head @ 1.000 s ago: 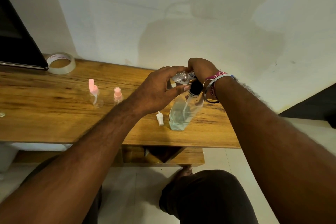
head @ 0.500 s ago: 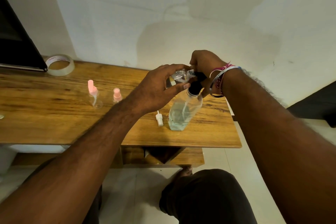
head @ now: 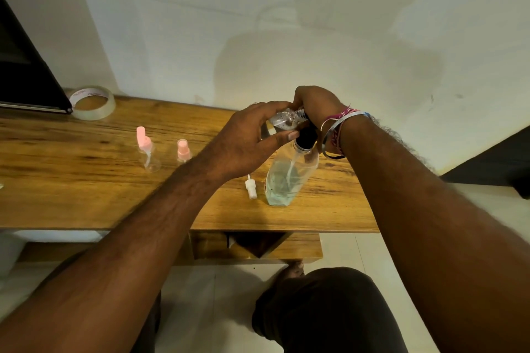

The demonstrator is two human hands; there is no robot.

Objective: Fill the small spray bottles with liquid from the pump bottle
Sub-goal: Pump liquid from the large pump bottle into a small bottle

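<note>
A clear pump bottle (head: pixel 288 178) with pale liquid and a black pump head stands tilted on the wooden table (head: pixel 71 186). My right hand (head: pixel 317 104) is closed over the pump head. My left hand (head: pixel 243 142) holds a small clear spray bottle (head: pixel 285 119) on its side, its open neck against the pump nozzle. The white spray cap (head: pixel 250 188) of that bottle lies on the table just left of the pump bottle. Two more small spray bottles with pink tops stand further left, one taller (head: pixel 147 150) and one shorter (head: pixel 183 150).
A roll of clear tape (head: pixel 93 103) lies at the back left of the table, beside a dark screen (head: pixel 25 77). A white wall rises right behind the table. My knee (head: pixel 329 306) and the tiled floor are below the table's front edge.
My right hand has come down again on the pump head after lifting slightly. The left hand keeps the small bottle at the nozzle. The view shifted a little.
</note>
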